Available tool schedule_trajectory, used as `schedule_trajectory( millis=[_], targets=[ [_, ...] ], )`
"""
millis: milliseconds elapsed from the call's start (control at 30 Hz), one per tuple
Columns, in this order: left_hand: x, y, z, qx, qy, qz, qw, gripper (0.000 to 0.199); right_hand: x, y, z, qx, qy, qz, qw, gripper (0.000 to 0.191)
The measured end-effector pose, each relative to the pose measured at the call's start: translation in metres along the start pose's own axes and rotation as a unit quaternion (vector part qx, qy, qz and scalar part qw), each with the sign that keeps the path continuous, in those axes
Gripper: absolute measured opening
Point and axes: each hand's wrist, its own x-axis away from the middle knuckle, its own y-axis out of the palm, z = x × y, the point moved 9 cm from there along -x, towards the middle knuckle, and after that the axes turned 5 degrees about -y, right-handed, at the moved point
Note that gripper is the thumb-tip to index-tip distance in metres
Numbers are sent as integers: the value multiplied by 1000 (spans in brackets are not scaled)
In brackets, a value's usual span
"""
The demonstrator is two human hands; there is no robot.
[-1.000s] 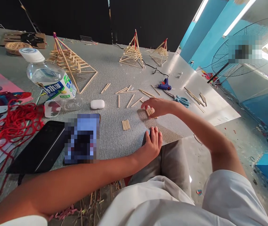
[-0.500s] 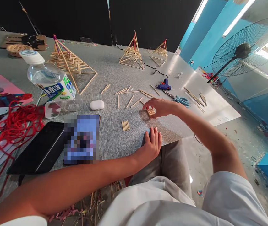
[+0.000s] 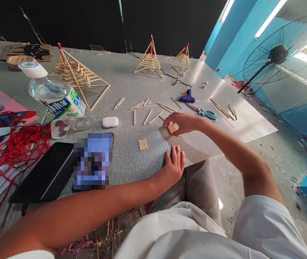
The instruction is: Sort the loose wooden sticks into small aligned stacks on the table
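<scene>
Worktop (image 3: 126, 165): grey, textured, pretty cluttered, black panels along the far side
Fan (image 3: 278, 54): big wire-cage one, off past the right end
Large stick pyramid (image 3: 75, 77): far left, behind the bottle, purplish tip
Two smaller stick pyramids (image 3: 150, 61): side by side near the back, reddish tips
Bottle (image 3: 58, 97): clear plastic, white cap, standing left of the white case
Red yarn (image 3: 29, 140): messy tangle, far left
Phone (image 3: 94, 162): lit but pixelated screen, black device (image 3: 42, 172) right beside it
Left hand (image 3: 172, 165): palm down on the near edge, fingers stretched out, nothing visibly gripped
Right hand (image 3: 184, 123): fingers curved around a short-stick row, can't tell if it's actually pinching
Scissors (image 3: 208, 114): blue handles, just beyond the right hand
Glue gun (image 3: 187, 96): blue, cable trailing back
White case (image 3: 110, 122): small, rounded, just above the phone
Loose sticks (image 3: 148, 117): scattered mid-worktop
Short-stick row (image 3: 172, 128): under the right hand, partly hidden
Second row (image 3: 143, 144): lined up flat, left of the hands
</scene>
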Motion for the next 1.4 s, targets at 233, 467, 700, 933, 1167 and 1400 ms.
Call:
schedule_trajectory(
  millis=[233, 467, 700, 933, 1167, 1400],
  targets=[
    [1, 12, 4, 26, -1, -18, 1000, 60, 62, -59, 36, -92, 72, 273, 955, 35],
    [2, 0, -3, 13, 22, -25, 999, 57, 152, -4, 110, -171, 252, 617, 726, 66],
    [3, 0, -11, 56, 18, -77, 995, 62, 132, 17, 118, -162, 271, 545, 777, 69],
    [3, -2, -11, 48, 17, -77, 996, 61, 101, 17, 85, -227, 119, 421, 870, 76],
    [1, -5, -11, 37, 24, -71, 997, 58, 73, 39, 52, -221, -3, 246, 944, 85],
    [1, -7, -9, 8, 30, -55, 998, 57, 67, 41, 51, -184, 23, 229, 956, 75]
  ],
)
